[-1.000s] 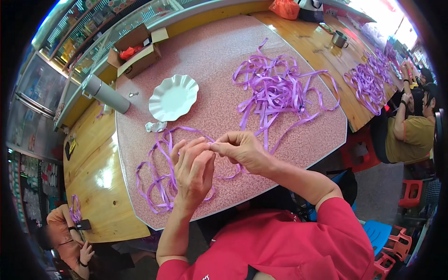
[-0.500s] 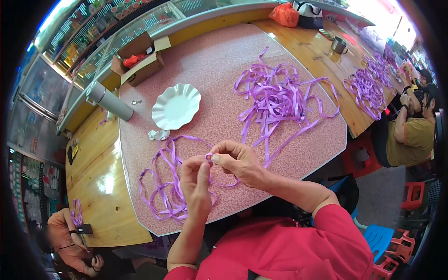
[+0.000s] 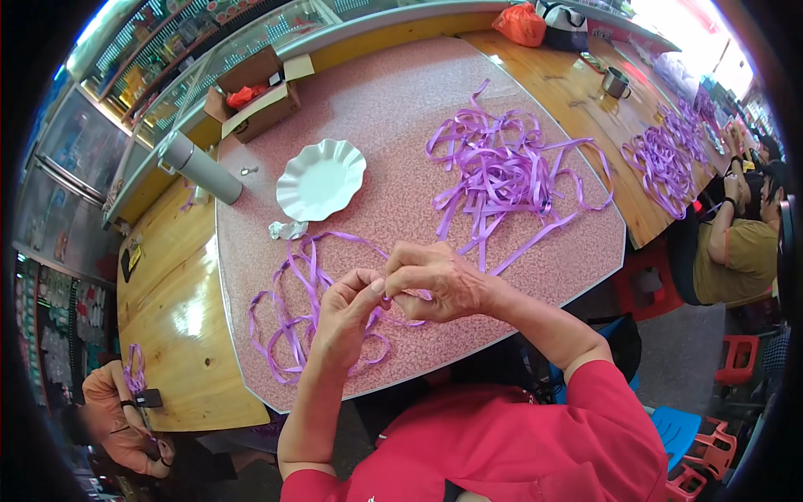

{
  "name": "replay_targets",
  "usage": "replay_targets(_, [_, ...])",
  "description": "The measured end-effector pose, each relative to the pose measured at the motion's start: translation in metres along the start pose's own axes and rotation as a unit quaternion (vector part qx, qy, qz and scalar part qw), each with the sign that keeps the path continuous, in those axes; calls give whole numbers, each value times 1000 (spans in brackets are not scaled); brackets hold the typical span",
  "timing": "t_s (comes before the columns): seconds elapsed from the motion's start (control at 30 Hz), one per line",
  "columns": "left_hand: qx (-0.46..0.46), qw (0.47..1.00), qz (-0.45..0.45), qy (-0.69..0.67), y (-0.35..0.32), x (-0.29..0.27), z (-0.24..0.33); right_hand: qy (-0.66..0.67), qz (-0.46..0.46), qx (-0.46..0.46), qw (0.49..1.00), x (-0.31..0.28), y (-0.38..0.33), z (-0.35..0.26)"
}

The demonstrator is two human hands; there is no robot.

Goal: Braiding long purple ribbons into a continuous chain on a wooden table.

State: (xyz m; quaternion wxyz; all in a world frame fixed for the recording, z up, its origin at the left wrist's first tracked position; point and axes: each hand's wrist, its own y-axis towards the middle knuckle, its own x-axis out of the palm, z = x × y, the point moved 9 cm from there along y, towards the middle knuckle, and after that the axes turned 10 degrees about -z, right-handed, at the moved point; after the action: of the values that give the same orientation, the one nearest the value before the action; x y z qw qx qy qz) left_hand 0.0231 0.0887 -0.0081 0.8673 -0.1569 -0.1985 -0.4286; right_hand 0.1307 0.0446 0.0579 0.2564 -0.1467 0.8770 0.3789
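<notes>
My left hand (image 3: 351, 311) and my right hand (image 3: 437, 283) meet over the near part of the pink speckled table (image 3: 393, 92). Both pinch a small bit of purple ribbon between the fingertips; the exact shape there is mostly hidden by the fingers. Loose loops of purple ribbon (image 3: 288, 322) lie on the table beneath and left of my left hand. To the right and farther off rests a big tangled heap of purple ribbon (image 3: 502, 167), with some ends trailing toward my right forearm.
A white scalloped plate (image 3: 322, 180), crumpled tissue (image 3: 287, 230), grey flask (image 3: 201, 169) and open cardboard box (image 3: 268, 113) stand at far left. A metal mug (image 3: 616, 82) and more ribbon (image 3: 661, 171) are on the right-hand wooden table. People sit at left (image 3: 117, 410) and right (image 3: 740, 259).
My right hand has turned and curled its fingers over the pinched ribbon, hiding the small loop that showed between the fingertips. My left fingers have bent in closer. The view has shifted slightly.
</notes>
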Motion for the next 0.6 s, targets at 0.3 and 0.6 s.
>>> replay_targets(0.3, [57, 988, 20, 144, -1, 2, 9, 339, 63, 276, 897, 20, -22, 43])
replay_targets(0.6, [71, 997, 39, -2, -10, -18, 5, 283, -3, 303, 910, 5, -41, 64])
